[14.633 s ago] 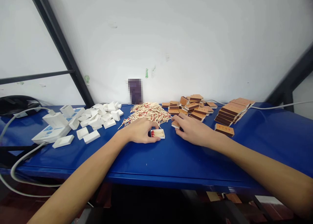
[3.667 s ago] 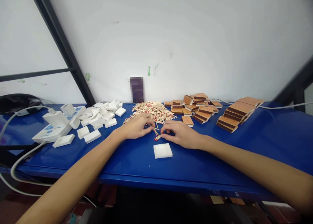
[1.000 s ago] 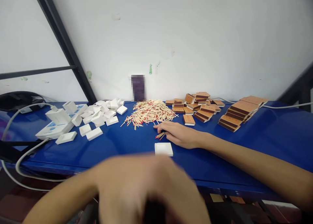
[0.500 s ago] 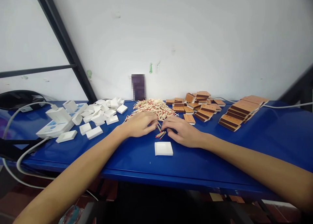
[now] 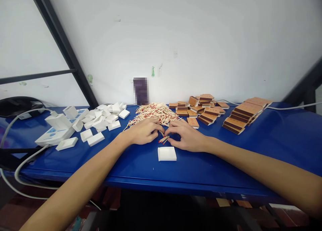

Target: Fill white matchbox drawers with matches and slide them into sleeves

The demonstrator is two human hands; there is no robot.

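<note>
A small bunch of red-tipped matches (image 5: 163,140) lies on the blue table between my hands. My right hand (image 5: 187,135) curls around the right side of this bunch, its thumb and forefinger closed in on the match ends. From the left, my left hand (image 5: 143,131) reaches in with bent fingers, thumb and forefinger apart beside a loose match; its other fingertips are hidden. Just in front of the bunch sits a white matchbox tray (image 5: 167,153). Behind both hands spreads a large heap of matches (image 5: 158,111).
Several white trays (image 5: 95,138) are piled at left, beside a power strip (image 5: 54,136) with plugs and white cables. Brown matchbox sleeves (image 5: 207,115) lie heaped at back right, and stacked matchboxes (image 5: 248,113) stand farther right. A dark pixelated object (image 5: 141,91) leans against the wall.
My right thumb and forefinger have moved in closer to the small bunch of matches. My left hand has shifted slightly, and the camera view has moved a little.
</note>
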